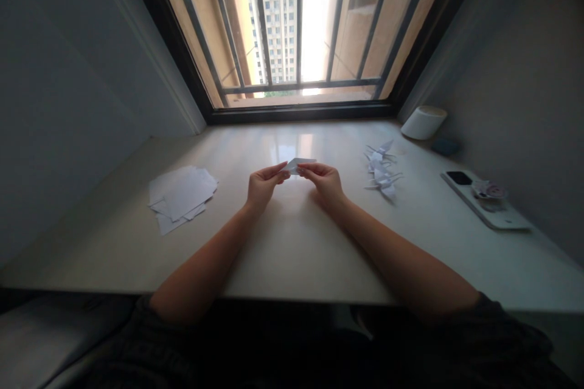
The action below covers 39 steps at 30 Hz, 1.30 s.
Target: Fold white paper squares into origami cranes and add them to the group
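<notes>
A small folded piece of white paper (297,165) is held just above the pale table (292,243), in the middle of the view. My left hand (263,184) pinches its left end with fingers closed. At the paper's right end my right hand (325,181) pinches it too. Both forearms reach in from the near edge. A loose stack of white paper sheets (181,196) lies to the left of my left hand. Folded paper cranes (382,170) lie in a small group to the right of my right hand.
A white phone (484,199) lies at the right with a small round object (487,189) on it. A white roll (424,122) and a dark small item (446,146) sit at the back right corner. Behind the table is a barred window (298,30); grey walls flank both sides.
</notes>
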Motion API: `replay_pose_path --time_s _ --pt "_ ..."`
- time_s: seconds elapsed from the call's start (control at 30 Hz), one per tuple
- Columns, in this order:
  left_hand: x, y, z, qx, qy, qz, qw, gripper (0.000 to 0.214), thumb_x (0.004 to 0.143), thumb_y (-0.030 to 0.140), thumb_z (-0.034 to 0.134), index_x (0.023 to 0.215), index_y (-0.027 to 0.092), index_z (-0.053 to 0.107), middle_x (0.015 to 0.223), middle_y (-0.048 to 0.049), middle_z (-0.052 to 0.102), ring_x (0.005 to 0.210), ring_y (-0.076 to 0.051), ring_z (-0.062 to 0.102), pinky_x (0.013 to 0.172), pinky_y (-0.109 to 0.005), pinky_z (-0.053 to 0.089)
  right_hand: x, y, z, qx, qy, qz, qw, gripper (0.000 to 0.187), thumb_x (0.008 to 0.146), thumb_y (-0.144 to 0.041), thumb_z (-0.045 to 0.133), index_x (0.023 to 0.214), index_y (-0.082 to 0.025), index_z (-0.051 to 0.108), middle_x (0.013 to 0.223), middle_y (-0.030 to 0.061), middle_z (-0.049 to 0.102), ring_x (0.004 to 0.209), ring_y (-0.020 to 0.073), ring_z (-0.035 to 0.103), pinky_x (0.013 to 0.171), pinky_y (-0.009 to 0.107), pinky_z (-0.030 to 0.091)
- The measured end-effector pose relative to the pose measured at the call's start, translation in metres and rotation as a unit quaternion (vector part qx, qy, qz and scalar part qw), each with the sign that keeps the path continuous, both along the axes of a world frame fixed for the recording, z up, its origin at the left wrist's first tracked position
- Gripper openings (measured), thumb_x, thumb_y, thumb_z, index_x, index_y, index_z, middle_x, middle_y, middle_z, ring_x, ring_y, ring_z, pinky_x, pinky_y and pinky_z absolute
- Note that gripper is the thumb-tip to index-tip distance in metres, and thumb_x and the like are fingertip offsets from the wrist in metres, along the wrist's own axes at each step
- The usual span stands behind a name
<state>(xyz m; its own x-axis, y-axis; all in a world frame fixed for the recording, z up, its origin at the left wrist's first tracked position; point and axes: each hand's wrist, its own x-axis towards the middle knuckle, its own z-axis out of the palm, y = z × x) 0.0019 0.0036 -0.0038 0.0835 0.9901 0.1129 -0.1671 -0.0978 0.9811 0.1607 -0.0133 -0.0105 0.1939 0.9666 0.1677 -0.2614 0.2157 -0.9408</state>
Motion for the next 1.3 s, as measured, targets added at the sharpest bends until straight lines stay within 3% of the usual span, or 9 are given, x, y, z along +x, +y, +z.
replay_pose_path --time_s 0.47,0.83,1.07,1.3 --pt "0.0044 -0.0015 -0.0001 0.001 0.0 0.007 1.0 0.043 0.062 0.036 0.082 0.099 0.017 0.074 0.085 -0.0084 0.076 0.074 -0.018 0.069 0.071 -0.031 0.049 -0.0049 -0.001 -0.0008 0.02 0.015 -0.023 0.999 0.024 0.06 -0.035 0.082 0.078 -0.021 0.075 0.083 0.004 0.075 0.08 0.0199 0.069 0.082 0.039 0.054" --pt "0.0038 0.0007 -0.0043 0.004 0.002 0.005 1.0 0.044 0.062 0.037 0.082 0.1 0.016 0.074 0.087 -0.0093 0.075 0.074 -0.019 0.069 0.072 -0.032 0.049 -0.0036 0.0023 -0.0028 0.01 0.039 -0.022 0.999 0.028 0.054 -0.037 0.084 0.076 -0.021 0.074 0.08 0.0037 0.075 0.076 0.0202 0.069 0.08 0.039 0.055" --pt "0.0019 -0.0017 0.0006 0.025 0.021 -0.026 0.999 0.07 0.061 0.035 0.083 0.125 0.018 0.06 0.08 -0.0044 0.074 0.076 -0.017 0.068 0.077 -0.03 0.05 -0.0012 0.0 0.0023 0.012 0.004 -0.028 1.0 0.026 0.056 -0.037 0.082 0.075 -0.021 0.074 0.075 0.003 0.075 0.069 0.018 0.066 0.073 0.037 0.055" --pt "0.003 -0.0051 0.002 0.02 0.013 -0.029 0.999 0.061 0.06 0.034 0.083 0.115 0.015 0.064 0.078 -0.0046 0.073 0.073 -0.016 0.067 0.077 -0.031 0.05 -0.0045 -0.0025 0.0009 0.017 0.009 -0.003 1.0 0.024 0.056 -0.034 0.083 0.074 -0.022 0.075 0.074 0.0026 0.074 0.068 0.0168 0.065 0.072 0.035 0.054"
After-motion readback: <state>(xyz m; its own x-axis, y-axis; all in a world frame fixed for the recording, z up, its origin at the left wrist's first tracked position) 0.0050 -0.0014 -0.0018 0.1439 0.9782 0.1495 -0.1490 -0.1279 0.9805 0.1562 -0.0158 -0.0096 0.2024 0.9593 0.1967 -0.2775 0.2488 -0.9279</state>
